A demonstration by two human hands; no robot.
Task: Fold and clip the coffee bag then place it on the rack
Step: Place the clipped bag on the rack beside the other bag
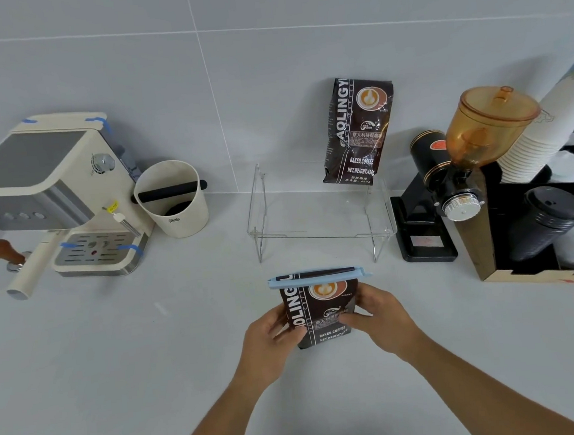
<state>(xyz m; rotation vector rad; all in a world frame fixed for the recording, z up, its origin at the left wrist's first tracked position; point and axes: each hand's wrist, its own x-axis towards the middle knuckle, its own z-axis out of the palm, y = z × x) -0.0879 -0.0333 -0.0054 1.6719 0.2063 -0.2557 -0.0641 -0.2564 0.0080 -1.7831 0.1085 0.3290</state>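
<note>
One dark coffee bag (319,312) stands near the front of the white counter (117,350), its top folded over and shut under one long pale-blue clip (317,277) that runs across the full width. Two hands hold it: the left hand (271,335) grips the left edge with the thumb on the front face and the fingers curled behind, and the right hand (377,316) pinches the right edge, fingers bent across the printed front. Just behind the bag stands one clear rack (319,214), and on its back right part one second coffee bag (357,131) leans against the tiled wall, unclipped. To the right of the rack sits one black grinder (448,184) with an amber hopper. Well to the left are one cream espresso machine (50,198) and one cream knock box (174,198) beside it.
</note>
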